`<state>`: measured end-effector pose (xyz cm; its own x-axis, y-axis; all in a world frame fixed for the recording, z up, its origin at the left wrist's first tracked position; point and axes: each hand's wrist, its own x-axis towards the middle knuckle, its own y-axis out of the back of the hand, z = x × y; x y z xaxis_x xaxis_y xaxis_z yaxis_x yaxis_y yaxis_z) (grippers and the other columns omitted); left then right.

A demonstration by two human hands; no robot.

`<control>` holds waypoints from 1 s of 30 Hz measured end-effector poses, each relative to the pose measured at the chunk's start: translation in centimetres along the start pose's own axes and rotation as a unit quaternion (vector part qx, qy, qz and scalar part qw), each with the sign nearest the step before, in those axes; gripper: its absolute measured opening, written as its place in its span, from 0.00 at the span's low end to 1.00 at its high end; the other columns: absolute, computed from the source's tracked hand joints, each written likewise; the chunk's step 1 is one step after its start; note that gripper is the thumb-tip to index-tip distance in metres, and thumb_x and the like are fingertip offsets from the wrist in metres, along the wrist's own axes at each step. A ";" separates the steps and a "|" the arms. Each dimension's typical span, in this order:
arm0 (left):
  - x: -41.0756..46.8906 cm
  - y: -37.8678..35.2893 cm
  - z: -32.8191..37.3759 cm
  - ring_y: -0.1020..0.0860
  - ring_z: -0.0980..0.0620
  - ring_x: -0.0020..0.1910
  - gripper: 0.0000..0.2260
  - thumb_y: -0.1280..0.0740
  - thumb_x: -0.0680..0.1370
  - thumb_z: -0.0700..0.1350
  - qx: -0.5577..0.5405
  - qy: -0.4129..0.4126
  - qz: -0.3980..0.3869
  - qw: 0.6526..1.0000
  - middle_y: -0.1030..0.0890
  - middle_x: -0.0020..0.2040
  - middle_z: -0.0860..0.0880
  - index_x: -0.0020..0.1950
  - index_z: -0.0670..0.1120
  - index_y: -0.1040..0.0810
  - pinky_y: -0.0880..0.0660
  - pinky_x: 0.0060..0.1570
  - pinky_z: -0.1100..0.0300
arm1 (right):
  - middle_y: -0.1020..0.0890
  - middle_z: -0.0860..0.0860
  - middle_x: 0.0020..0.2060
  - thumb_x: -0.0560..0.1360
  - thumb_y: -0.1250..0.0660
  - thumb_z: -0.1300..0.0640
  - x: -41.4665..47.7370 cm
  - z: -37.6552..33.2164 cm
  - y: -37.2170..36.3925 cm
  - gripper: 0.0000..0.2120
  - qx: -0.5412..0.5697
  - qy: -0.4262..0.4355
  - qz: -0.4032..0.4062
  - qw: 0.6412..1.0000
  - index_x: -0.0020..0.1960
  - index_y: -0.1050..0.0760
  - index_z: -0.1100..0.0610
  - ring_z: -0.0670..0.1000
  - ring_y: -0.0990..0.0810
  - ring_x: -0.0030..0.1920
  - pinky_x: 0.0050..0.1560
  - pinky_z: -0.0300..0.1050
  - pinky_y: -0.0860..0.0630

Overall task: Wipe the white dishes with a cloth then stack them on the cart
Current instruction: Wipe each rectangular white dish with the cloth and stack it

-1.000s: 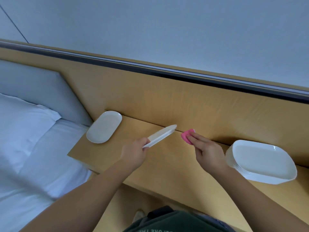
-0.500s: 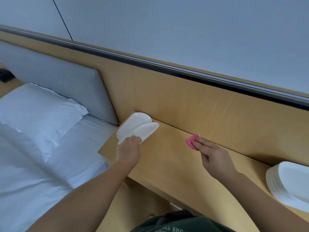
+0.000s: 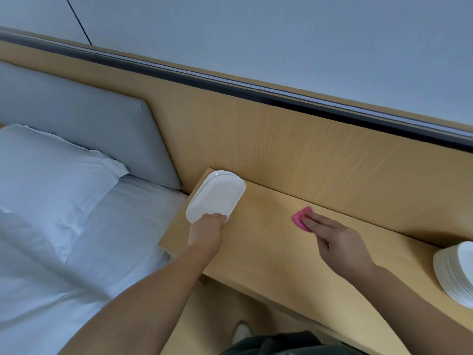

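A white oblong dish lies on top of another white dish at the left end of the wooden shelf. My left hand grips its near rim, with the fingers curled over the edge. Only a thin edge of the lower dish shows. My right hand holds a small pink cloth under straight fingers, low over the middle of the shelf; the thumb is hidden. A stack of several white dishes stands at the right edge of the view, cut off by the frame.
A bed with a white pillow and sheet lies left of the shelf, behind it a grey headboard. A wooden wall panel rises right behind the shelf. A shoe shows on the floor below.
My left hand carried the dish from the middle of the shelf to the left and laid it flat on the dish there. The right hand with the cloth stayed in place.
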<state>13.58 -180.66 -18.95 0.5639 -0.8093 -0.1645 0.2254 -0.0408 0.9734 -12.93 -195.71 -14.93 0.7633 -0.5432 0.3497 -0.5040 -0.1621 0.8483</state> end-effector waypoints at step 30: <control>3.7 -0.4 20.2 0.27 0.47 0.60 0.15 0.41 0.80 0.50 -0.020 -0.208 -0.028 0.977 0.25 0.60 0.49 0.65 0.48 0.28 0.28 0.54 0.55 | 0.24 0.40 0.62 0.68 0.33 0.79 -9.0 6.7 10.0 0.29 -0.043 -0.159 0.128 0.978 0.60 0.19 0.53 0.41 0.25 0.62 0.45 0.31 0.25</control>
<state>-0.49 -195.53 -16.73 0.1793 -0.9752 -0.1295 0.2819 -0.0752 0.9565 -27.53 -197.92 -12.27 0.4448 -0.7877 0.4262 -0.6159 0.0765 0.7841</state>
